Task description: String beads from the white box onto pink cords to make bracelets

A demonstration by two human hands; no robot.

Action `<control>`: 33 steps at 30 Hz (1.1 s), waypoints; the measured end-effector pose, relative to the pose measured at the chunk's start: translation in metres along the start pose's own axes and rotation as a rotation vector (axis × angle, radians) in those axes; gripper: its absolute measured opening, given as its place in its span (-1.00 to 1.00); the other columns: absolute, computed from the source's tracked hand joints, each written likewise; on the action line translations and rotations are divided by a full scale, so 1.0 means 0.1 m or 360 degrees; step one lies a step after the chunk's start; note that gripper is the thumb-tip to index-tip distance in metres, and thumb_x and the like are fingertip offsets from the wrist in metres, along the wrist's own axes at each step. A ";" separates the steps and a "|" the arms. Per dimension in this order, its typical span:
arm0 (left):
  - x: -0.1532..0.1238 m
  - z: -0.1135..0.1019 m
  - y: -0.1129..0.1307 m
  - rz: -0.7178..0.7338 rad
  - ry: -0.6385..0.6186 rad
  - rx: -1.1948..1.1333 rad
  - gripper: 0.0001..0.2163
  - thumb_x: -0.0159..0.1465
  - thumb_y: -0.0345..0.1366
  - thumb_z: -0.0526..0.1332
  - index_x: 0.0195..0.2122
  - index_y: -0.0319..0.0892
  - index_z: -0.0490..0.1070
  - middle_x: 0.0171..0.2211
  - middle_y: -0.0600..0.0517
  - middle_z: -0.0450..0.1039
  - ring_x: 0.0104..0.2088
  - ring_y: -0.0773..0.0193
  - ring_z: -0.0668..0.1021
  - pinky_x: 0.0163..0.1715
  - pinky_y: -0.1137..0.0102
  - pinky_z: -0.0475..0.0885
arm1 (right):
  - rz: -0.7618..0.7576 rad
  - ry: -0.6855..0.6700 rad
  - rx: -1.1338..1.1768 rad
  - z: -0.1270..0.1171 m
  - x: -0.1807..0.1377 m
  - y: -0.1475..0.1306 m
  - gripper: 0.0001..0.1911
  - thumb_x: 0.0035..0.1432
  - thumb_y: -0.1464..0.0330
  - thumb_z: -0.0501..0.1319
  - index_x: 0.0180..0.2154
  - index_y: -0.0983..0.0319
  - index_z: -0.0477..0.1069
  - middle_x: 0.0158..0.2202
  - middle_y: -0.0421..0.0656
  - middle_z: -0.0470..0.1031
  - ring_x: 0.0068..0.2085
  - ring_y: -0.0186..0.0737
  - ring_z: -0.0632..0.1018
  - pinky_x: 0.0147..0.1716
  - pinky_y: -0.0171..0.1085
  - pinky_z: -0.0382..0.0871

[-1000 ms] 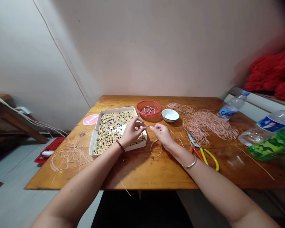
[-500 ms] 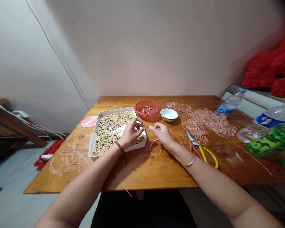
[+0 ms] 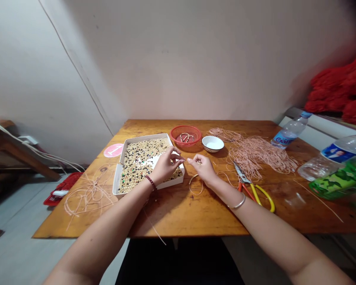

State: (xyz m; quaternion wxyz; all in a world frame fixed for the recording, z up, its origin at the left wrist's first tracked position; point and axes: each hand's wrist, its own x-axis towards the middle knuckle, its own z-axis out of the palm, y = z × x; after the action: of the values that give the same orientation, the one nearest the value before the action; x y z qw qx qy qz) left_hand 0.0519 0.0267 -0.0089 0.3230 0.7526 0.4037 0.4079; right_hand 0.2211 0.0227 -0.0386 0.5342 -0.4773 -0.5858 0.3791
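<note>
My left hand (image 3: pixel 165 165) hovers over the right end of a white tray (image 3: pixel 118 180) full of small beige, dark and green beads, its fingers pinched on something too small to name. My right hand (image 3: pixel 204 168) is just right of it, fingertips pinched on the end of a thin pinkish cord with several beads strung on it (image 3: pixel 193 183), which loops down onto the wooden table (image 3: pixel 178 209). The two pinches almost touch above the tray's right edge.
A red basket (image 3: pixel 186 135) holding beaded strings and a white bowl (image 3: pixel 213 143) stand behind my hands. A pile of pinkish cords (image 3: pixel 256 152) and yellow-handled scissors (image 3: pixel 253 189) lie to the right, plastic bottles (image 3: pixel 287 134) beyond. Loose cords (image 3: pixel 87 194) lie left.
Both hands stay pinched together over the tray's right edge; only the camera has shifted slightly.
</note>
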 end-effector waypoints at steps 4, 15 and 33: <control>0.00 0.00 0.00 0.0027 -0.0035 0.0033 -0.78 0.18 -0.29 0.24 -0.22 -0.16 0.22 -0.40 0.06 0.45 -0.37 0.33 0.54 -0.42 0.48 0.34 | -0.0045 -0.0046 -0.0062 -0.01 -0.01 0.03 -0.62 -0.01 0.12 0.22 -0.60 0.19 0.12 -0.64 -0.32 0.09 -0.55 -0.38 0.15 -0.53 -0.34 0.03; 0.01 -0.01 0.01 0.0128 -0.0147 0.0108 -0.88 0.19 -0.27 0.24 -0.33 -0.20 0.34 -0.38 0.03 0.46 -0.38 0.36 0.51 -0.39 0.48 0.35 | -0.0146 -0.0015 -0.0362 0.00 -0.03 0.10 -0.65 0.08 0.18 0.15 -0.61 0.21 0.16 -0.63 -0.29 0.14 -0.53 -0.35 0.20 -0.50 -0.33 0.04; -0.04 0.04 -0.02 0.0195 -0.0333 0.0283 -0.88 0.15 -0.26 0.26 -0.38 -0.19 0.37 -0.43 0.05 0.45 -0.43 0.35 0.46 -0.41 0.46 0.34 | 0.0064 -0.0276 -0.0096 0.07 -0.09 0.08 -0.77 0.12 0.21 0.08 -0.48 0.21 0.31 -0.49 -0.23 0.40 -0.43 -0.29 0.41 -0.42 -0.34 0.22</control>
State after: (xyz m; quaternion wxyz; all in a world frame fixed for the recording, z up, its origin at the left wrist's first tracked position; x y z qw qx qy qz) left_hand 0.0532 0.0233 -0.0135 0.2698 0.8398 0.3557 0.3089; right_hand 0.2157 0.0165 -0.0498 0.4591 -0.4701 -0.6313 0.4120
